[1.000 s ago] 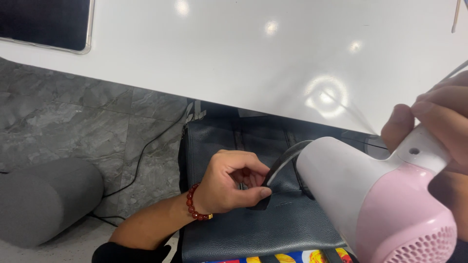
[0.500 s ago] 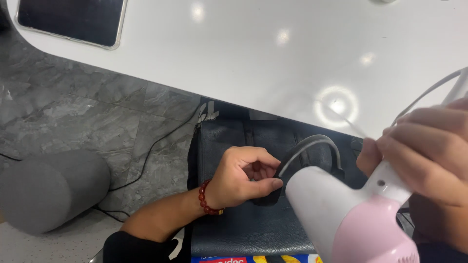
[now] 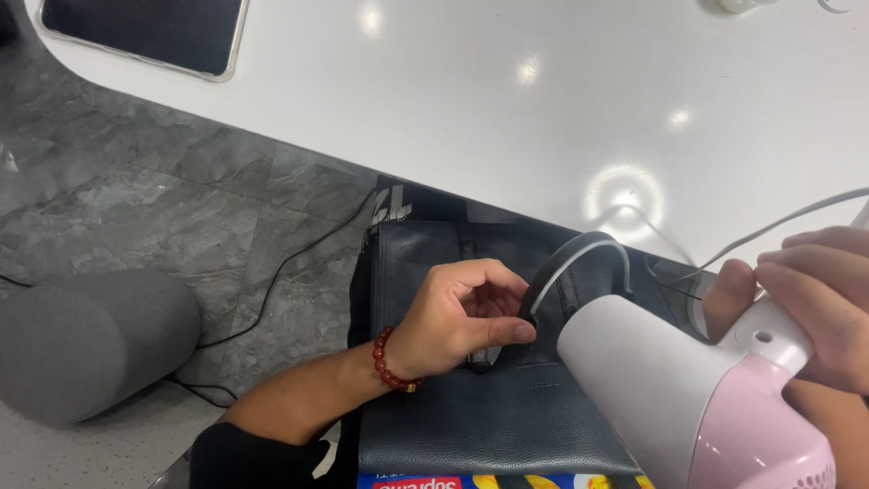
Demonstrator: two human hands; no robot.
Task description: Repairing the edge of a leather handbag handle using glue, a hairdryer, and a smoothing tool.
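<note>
In the lower middle of the frame our left hand [image 3: 453, 317], a red bead bracelet [image 3: 387, 362] on its wrist, curls closed around the dark strap handle [image 3: 579, 258] of the dark leather bag [image 3: 489, 417], thumb and fingers pinching the strap near its base so that the loop stands up off the bag rather than lying flat. At the lower right our right hand [image 3: 815, 299] wraps firmly shut around the handle of the pink and white hair dryer [image 3: 697, 398], whose white barrel points toward the left hand and the bag, its white cord [image 3: 778, 225] trailing up across the white table [image 3: 453, 109]. A dark tablet [image 3: 145, 32] lies at the upper left, and a grey cushion [image 3: 86, 344] rests on the grey floor at lower left.
</note>
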